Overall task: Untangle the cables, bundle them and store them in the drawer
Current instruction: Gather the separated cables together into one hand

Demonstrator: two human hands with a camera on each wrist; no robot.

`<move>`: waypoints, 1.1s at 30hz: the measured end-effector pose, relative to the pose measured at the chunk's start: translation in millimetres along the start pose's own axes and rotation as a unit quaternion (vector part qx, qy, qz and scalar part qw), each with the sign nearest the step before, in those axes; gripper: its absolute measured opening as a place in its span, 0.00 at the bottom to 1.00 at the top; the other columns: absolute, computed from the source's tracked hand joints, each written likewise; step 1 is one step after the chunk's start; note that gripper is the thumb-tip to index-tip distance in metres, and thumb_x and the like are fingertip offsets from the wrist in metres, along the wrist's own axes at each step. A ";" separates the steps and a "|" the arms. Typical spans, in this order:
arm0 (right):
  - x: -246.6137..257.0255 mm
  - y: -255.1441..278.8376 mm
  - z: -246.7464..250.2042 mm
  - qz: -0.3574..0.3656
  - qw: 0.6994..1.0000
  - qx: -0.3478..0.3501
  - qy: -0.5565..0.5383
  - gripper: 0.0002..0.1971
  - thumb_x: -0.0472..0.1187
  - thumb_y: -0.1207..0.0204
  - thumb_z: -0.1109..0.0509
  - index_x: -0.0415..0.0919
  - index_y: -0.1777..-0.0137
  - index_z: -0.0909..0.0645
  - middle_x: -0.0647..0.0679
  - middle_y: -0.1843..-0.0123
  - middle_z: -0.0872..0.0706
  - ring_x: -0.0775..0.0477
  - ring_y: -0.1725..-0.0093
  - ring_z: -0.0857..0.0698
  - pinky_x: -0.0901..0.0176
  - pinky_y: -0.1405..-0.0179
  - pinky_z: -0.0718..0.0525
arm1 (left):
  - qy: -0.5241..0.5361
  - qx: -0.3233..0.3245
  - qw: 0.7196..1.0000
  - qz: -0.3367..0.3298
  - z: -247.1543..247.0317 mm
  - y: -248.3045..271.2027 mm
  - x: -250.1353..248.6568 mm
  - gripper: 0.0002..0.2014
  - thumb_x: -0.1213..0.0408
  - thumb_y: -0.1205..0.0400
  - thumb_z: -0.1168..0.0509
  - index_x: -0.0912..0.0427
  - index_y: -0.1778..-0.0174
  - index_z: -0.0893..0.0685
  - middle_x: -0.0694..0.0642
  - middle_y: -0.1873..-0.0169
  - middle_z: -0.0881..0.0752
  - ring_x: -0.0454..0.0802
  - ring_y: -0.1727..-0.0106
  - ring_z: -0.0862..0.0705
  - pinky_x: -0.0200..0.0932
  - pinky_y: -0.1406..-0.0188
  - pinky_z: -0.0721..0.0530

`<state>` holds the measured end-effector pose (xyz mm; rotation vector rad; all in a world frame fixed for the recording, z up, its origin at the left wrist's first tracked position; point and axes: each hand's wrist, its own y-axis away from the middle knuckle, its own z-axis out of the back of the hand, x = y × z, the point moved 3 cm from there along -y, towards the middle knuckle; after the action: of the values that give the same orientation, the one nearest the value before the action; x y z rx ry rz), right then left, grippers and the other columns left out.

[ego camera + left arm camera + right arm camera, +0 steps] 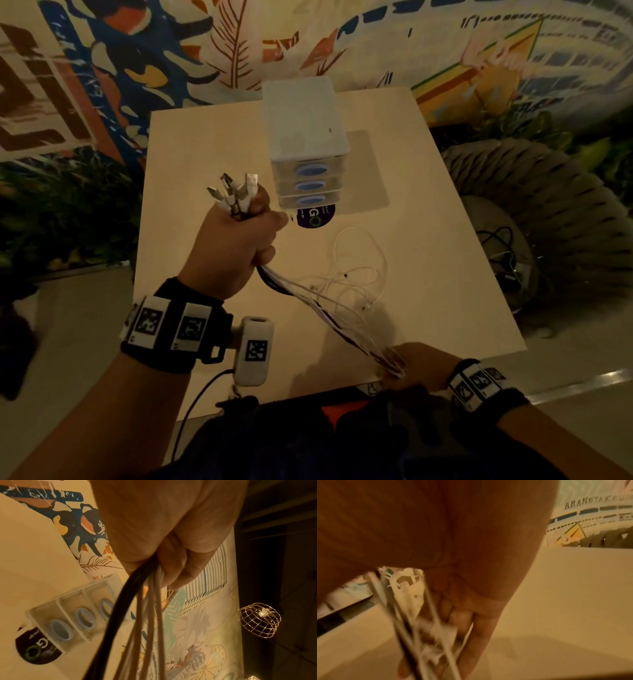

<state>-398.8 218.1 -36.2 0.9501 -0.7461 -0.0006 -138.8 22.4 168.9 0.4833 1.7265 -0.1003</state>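
Note:
My left hand (236,236) is raised over the table in a fist round a bundle of cables (329,315), white ones and a black one. Their USB plugs (233,192) stick up out of the fist. The cables (137,615) run taut down to my right hand (407,368) near the table's front edge, whose fingers (476,635) curl round them (412,628). Loose white loops (359,270) of cable lie on the table between the hands. A small white unit of three drawers (308,178) with blue oval handles stands at the back, all drawers closed, also seen in the left wrist view (72,615).
The white table (445,267) stands against a painted wall. A dark round label (313,217) lies in front of the drawer unit. A grey woven chair (534,219) with dark cables on it stands to the right. A wire cage lamp (259,620) hangs nearby.

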 end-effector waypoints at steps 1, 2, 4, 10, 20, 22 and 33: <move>1.2 0.9 4.2 0.004 1.000 0.010 0.000 0.35 0.76 0.43 0.24 0.54 0.42 0.15 0.57 0.44 0.10 0.55 0.43 0.12 0.51 0.35 0.16 | -0.003 0.009 1.000 0.004 -0.7 0.5 1.9 0.20 0.78 0.22 0.37 0.51 0.67 0.36 0.54 0.73 0.46 0.51 0.74 0.50 0.40 0.78 0.44; 3.3 2.3 9.4 -0.003 1.000 0.020 -0.014 0.40 0.77 0.45 0.22 0.57 0.35 0.17 0.60 0.39 0.11 0.58 0.38 0.14 0.52 0.31 0.17 | -0.007 0.015 1.000 0.007 -1.2 1.0 4.2 0.19 0.77 0.23 0.37 0.51 0.67 0.37 0.55 0.72 0.47 0.51 0.74 0.50 0.42 0.77 0.45; 8.7 8.0 23.8 -0.023 0.999 0.022 -0.030 0.47 0.81 0.48 0.24 0.63 0.28 0.21 0.65 0.36 0.13 0.64 0.35 0.16 0.57 0.27 0.20 | -0.015 0.021 1.000 0.017 -1.2 1.9 9.4 0.19 0.75 0.24 0.37 0.51 0.67 0.40 0.57 0.71 0.48 0.51 0.74 0.50 0.45 0.76 0.47; 40.3 12.1 78.1 0.036 0.984 -0.168 -0.041 0.10 0.62 0.22 0.29 0.59 0.51 0.12 0.61 0.58 0.09 0.62 0.58 0.10 0.61 0.50 0.14 | -0.016 0.009 0.998 0.053 5.0 3.4 24.8 0.18 0.73 0.25 0.36 0.50 0.67 0.39 0.57 0.70 0.49 0.50 0.74 0.49 0.39 0.79 0.41; 34.4 -92.3 128.7 -0.048 0.964 -0.244 0.093 0.19 0.55 0.21 0.27 0.51 0.34 0.22 0.48 0.43 0.17 0.45 0.42 0.17 0.50 0.39 0.19 | -0.004 -0.019 0.997 0.078 16.2 2.2 38.5 0.18 0.74 0.25 0.35 0.50 0.69 0.36 0.56 0.71 0.49 0.53 0.73 0.51 0.42 0.78 0.46; 30.3 -103.3 128.0 -0.067 0.967 -0.234 0.076 0.24 0.56 0.22 0.26 0.51 0.30 0.26 0.48 0.44 0.17 0.43 0.42 0.17 0.49 0.38 0.18 | -0.008 -0.022 0.997 0.078 18.1 2.3 39.9 0.18 0.73 0.26 0.35 0.50 0.69 0.36 0.57 0.71 0.49 0.54 0.73 0.52 0.43 0.78 0.46; 100.4 -87.0 102.2 0.104 0.938 -0.289 0.159 0.17 0.67 0.22 0.35 0.55 0.52 0.18 0.57 0.57 0.17 0.54 0.57 0.20 0.56 0.55 0.19 | -0.016 -0.027 0.996 0.081 22.2 -0.1 44.2 0.18 0.72 0.25 0.34 0.50 0.70 0.36 0.57 0.72 0.50 0.54 0.73 0.52 0.41 0.79 0.44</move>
<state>-355.0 59.2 -6.0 0.2943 -0.4971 0.1110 -124.4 26.6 121.8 0.5764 1.6482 0.0546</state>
